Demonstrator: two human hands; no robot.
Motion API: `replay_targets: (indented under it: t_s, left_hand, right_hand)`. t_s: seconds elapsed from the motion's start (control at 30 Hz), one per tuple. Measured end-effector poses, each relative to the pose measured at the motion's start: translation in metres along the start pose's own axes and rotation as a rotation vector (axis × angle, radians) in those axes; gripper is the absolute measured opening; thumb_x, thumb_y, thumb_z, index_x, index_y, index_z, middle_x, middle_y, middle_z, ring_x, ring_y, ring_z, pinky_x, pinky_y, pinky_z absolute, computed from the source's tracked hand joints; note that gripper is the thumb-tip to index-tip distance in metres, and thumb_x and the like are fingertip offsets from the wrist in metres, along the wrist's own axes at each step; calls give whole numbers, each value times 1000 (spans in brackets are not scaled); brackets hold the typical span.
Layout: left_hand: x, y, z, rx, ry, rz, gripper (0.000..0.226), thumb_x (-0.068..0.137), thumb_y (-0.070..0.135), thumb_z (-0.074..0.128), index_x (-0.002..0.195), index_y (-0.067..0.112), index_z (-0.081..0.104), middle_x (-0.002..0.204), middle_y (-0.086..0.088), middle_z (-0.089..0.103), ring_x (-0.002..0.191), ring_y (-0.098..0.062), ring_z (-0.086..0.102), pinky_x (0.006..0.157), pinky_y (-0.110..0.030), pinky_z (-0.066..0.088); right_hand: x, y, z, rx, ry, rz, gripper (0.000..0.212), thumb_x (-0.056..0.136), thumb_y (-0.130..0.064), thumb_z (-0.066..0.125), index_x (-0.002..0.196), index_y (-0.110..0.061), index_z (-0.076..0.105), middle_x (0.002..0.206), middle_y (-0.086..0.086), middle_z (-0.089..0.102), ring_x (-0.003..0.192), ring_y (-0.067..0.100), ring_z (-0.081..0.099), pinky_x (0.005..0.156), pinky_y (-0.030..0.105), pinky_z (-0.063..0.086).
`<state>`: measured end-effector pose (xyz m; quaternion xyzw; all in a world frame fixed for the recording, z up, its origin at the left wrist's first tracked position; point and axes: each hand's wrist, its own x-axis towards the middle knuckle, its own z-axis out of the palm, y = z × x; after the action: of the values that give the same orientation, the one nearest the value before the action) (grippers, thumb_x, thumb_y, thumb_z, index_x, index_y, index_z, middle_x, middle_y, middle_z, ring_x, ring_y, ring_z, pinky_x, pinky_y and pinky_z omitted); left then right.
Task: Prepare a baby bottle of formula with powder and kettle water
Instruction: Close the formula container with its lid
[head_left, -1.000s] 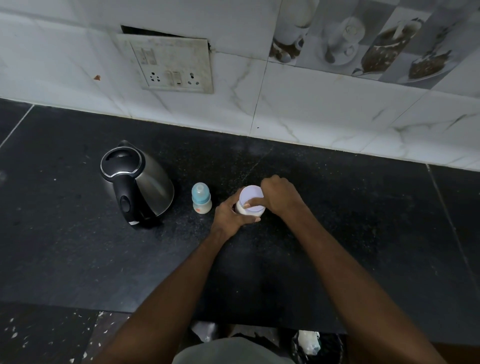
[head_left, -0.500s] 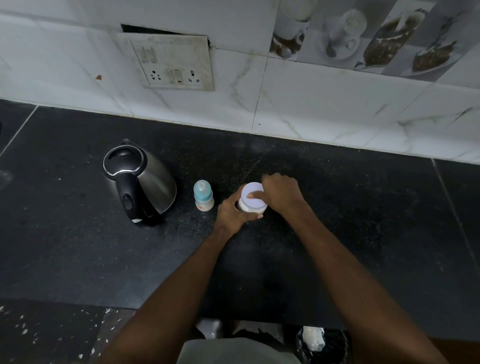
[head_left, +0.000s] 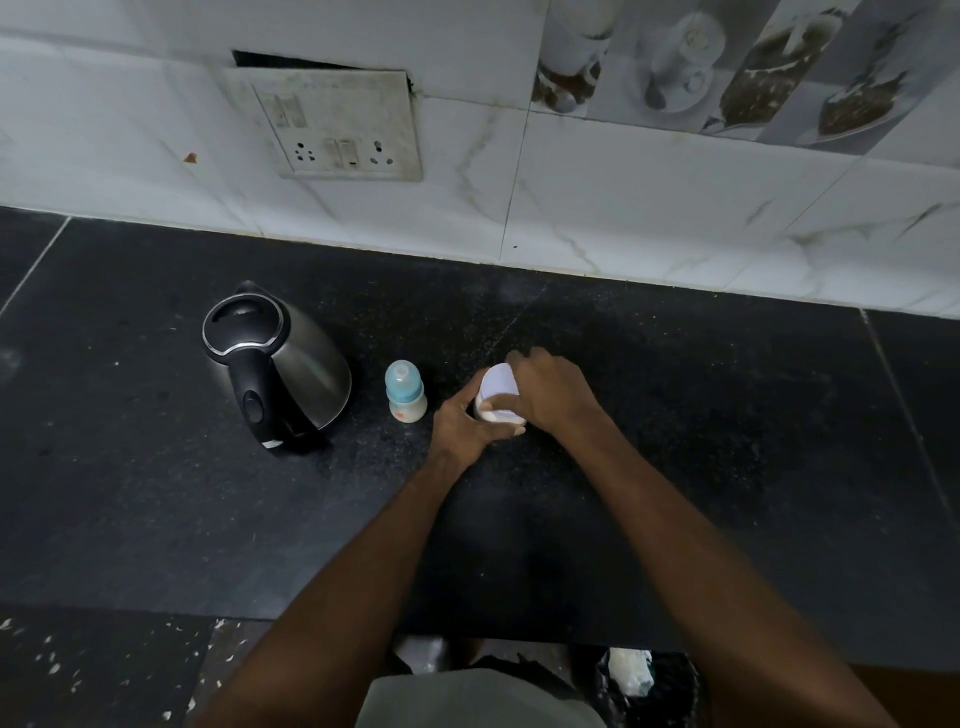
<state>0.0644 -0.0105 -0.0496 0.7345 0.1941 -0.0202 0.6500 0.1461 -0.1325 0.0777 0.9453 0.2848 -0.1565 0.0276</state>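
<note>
A dark speckled stone surface (head_left: 156, 493) fills the view below a white marble-look tiled wall (head_left: 597, 208), where a grimy switch-and-socket plate (head_left: 332, 124) sits at about 11 o'clock and printed tiles of cups and desserts (head_left: 727, 67) run toward 1 o'clock. At 9 o'clock from the hands stands a steel electric kettle (head_left: 291, 369) with its black lid down and black handle toward the camera. Just right of it, apart from it, a small baby bottle (head_left: 405, 393) stands upright with its pale blue cap on. At centre, the left hand (head_left: 462, 423) is curled round the side of a white powder container (head_left: 497, 397), holding it to the surface, while the right hand (head_left: 553, 395) grips its pale round lid from above at 3 o'clock, fingers bent over the rim.

The lid looks to be coming off or going on; which cannot be told. A sudden release could jolt the container and scatter powder across the surface, and the light bottle, close at 9 o'clock, could be knocked over by the left elbow or wrist. The kettle may be hot.

A small reddish mark shows on the bottle, too small to read; no brand or writing is legible anywhere.
</note>
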Motion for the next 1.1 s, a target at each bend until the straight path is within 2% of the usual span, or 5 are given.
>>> replay_targets:
  t_s: [0.17, 0.27, 0.37, 0.57, 1.1]
  left_hand:
    - [-3, 8, 3, -24, -9, 8, 100, 64, 11, 99, 152, 19, 53, 147, 2, 64, 136, -14, 57, 115, -33, 46]
    - [-2, 5, 3, -12, -16, 18, 98, 62, 15, 101, 150, 22, 57, 142, 5, 67, 133, -11, 60, 115, -35, 48]
    - [-3, 5, 1, -6, -17, 4, 98, 58, 23, 102, 146, 21, 60, 133, 7, 72, 125, -9, 66, 111, -41, 53]
    - [-2, 4, 0, -5, -18, 19, 98, 53, 36, 99, 143, 23, 62, 126, 5, 76, 119, -12, 71, 106, -46, 56]
    - [-6, 4, 0, 48, -9, 56, 110, 53, 45, 98, 151, 22, 53, 137, 8, 69, 129, -6, 63, 113, -38, 51]
  right_hand:
    - [-5, 7, -7, 82, 75, 140, 62, 104, -62, 41, 85, -7, 63, 103, 18, 71, 92, 33, 68, 72, 37, 46]
    - [-4, 14, -8, 197, 62, 13, 41, 102, -43, 59, 123, -8, 66, 127, 15, 64, 113, 32, 63, 89, 38, 48]
    - [-3, 9, -7, 255, -126, -130, 69, 94, -34, 74, 155, -18, 47, 150, 14, 51, 134, 32, 52, 110, 41, 43]
    - [8, -5, -7, 104, -60, 0, 69, 86, -52, 78, 139, -11, 61, 131, 17, 64, 115, 33, 64, 94, 39, 51]
    - [4, 0, -9, 4, -144, -169, 71, 88, -43, 71, 148, -12, 48, 128, 22, 55, 108, 37, 63, 79, 36, 47]
